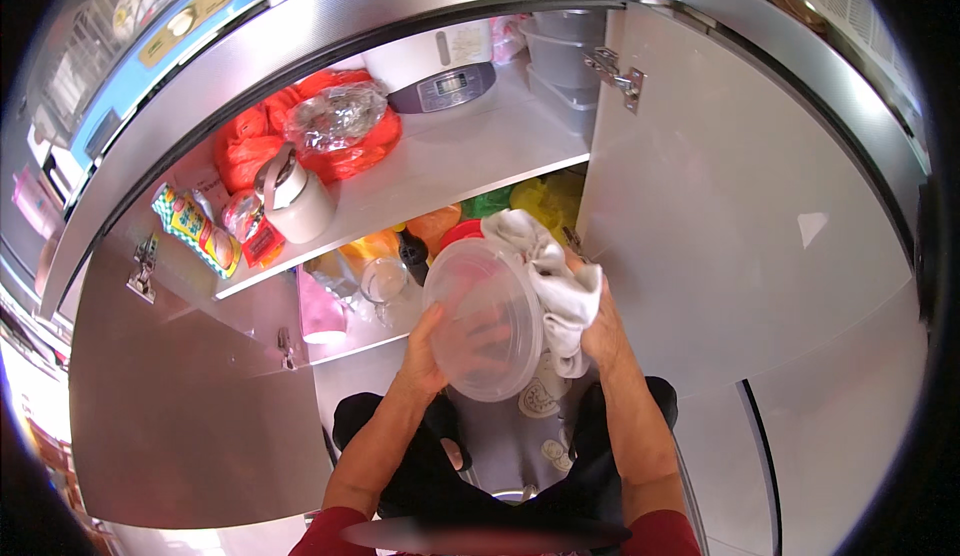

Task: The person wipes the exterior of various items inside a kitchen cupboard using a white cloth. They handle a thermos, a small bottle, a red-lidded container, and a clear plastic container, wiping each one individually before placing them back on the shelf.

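In front of the open cupboard my left hand (pixel 424 354) grips a round clear plastic container (pixel 483 316) by its side; some of its fingers show blurred through the plastic. My right hand (pixel 602 328) is closed around a crumpled white cloth (pixel 550 281), which lies against the container's right edge. Part of the right hand's fingers is hidden behind the cloth. Behind the container, a red rim (pixel 462 233) of something shows on the lower shelf.
The upper shelf (pixel 440 171) carries a white thermos jug (pixel 293 196), red plastic bags (pixel 375 151), a white appliance (pixel 440 71) and stacked clear boxes (pixel 565 56). Below are a glass jar (pixel 385 279) and a pink container (pixel 322 308). Open cupboard doors (pixel 740 206) flank both sides.
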Available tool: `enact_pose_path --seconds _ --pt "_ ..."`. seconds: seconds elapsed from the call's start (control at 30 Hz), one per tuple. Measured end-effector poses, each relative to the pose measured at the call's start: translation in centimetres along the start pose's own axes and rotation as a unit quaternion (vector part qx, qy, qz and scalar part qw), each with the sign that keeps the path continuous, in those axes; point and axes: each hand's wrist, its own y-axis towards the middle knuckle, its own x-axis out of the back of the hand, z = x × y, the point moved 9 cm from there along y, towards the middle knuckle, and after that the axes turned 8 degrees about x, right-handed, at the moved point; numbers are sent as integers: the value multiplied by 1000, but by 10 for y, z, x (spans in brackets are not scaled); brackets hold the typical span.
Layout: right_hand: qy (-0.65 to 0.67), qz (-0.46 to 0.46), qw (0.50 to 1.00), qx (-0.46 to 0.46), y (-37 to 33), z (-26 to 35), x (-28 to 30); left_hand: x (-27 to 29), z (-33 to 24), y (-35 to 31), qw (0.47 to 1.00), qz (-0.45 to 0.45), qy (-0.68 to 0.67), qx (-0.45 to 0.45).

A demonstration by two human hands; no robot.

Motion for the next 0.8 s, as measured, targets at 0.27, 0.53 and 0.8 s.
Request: enact_pose_path --seconds 0.27,0.53,0.8 --pt "-69 137 975 -162 -10 -50 15 -6 37 -1 986 79 53 134" --pt "33 61 997 42 -6 12 10 -18 20 7 990 85 -90 69" --pt "-333 27 896 294 -41 57 -53 -7 -25 19 985 -25 -100 -137"
